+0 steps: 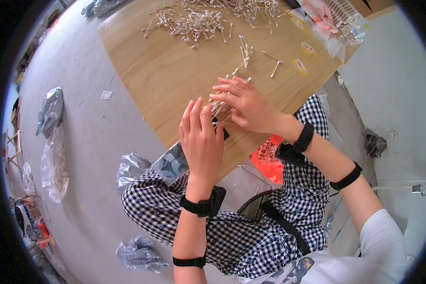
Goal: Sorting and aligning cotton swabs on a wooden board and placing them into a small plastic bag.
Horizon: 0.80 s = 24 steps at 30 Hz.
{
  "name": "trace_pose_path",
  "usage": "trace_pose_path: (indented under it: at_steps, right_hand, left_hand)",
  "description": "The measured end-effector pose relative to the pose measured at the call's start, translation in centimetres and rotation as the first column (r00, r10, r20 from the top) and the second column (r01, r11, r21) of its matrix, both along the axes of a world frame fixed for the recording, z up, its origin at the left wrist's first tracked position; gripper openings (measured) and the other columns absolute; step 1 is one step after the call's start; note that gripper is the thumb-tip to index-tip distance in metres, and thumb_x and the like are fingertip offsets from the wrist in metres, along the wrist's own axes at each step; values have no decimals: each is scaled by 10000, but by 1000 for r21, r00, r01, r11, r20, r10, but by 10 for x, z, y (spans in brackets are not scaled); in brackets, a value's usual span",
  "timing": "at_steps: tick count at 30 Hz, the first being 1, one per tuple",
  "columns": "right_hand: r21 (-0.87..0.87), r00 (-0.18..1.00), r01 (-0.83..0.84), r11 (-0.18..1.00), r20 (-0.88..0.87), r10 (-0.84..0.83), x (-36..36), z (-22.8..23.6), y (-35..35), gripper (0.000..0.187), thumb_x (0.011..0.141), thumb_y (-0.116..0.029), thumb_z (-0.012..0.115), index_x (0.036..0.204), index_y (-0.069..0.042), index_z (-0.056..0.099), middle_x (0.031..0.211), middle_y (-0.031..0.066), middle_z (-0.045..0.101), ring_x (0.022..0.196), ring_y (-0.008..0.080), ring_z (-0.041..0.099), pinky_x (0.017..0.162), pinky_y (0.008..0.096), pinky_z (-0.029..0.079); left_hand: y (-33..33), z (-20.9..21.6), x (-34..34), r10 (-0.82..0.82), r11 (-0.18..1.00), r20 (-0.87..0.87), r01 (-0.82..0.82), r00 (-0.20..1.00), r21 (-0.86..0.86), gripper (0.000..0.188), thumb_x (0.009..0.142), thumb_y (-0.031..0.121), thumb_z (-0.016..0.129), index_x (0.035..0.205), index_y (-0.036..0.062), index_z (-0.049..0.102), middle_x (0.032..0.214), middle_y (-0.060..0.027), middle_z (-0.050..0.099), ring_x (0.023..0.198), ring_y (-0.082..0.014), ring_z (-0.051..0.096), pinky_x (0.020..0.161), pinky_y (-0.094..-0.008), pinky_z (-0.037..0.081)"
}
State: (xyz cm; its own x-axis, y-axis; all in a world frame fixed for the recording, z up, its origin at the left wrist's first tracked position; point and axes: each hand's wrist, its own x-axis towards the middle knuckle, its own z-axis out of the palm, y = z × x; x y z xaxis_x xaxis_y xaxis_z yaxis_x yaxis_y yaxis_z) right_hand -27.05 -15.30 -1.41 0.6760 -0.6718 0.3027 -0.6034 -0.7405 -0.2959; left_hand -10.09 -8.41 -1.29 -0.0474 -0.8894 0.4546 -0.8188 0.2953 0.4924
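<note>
A small bundle of cotton swabs (220,111) lies near the table's front corner, between my two hands. My right hand (251,105) curves over it from the right, with the fingers on the far side and the thumb on the near side. On the bundle's left is my left hand (202,144), its fingers stretched out and the fingertips beside the swabs. Part of the bundle is hidden under my right fingers. A dark flat piece (226,134) shows below the swabs. Several loose swabs (244,51) trail away beyond my right hand.
A large heap of swabs (199,23) covers the table's (151,71) far side. Small yellow packets (299,66) and a clear plastic bag (352,35) lie along its right. Beside my left wrist is a patterned clear packet (173,163); an orange-red bag (268,161) sits below the edge.
</note>
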Motion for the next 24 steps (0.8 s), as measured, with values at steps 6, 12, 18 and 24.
trace_pose_path:
  at_steps: [6,12,18,24]
  right_hand:
    - [70,996,-49,996,-68,54,-8,6,-10,622,750,-30,610,1356,-94,488,1401,110,478,1390,306,339,1178,485,210]
    - [-43,999,14,999,-51,-16,-30,-5,-27,452,782,-19,614,1225,-102,595,1220,95,613,1253,250,502,1132,467,292]
    - [-92,997,55,994,55,-50,-39,-3,-34,161,793,-70,643,950,-89,673,967,65,685,1000,220,626,1006,381,400]
    - [-213,996,95,973,21,-92,-54,-2,-56,79,781,-75,639,855,-94,661,856,44,673,898,221,629,902,354,429]
  left_hand:
    - [-12,-14,2,-138,990,18,137,990,43,416,781,28,674,1185,21,574,1312,-137,557,1196,-330,518,1016,-428,420]
    - [-14,-9,-4,-142,983,-102,153,985,99,298,803,19,654,1101,18,645,1207,-109,636,1100,-304,589,936,-393,488]
    - [-11,-9,1,-101,991,-114,110,988,82,247,808,11,652,1052,28,688,1146,-109,665,1037,-287,625,886,-372,517]
    - [-13,-11,1,-89,993,-124,97,988,64,200,828,12,645,1021,24,698,1098,-103,684,1009,-285,639,875,-367,522]
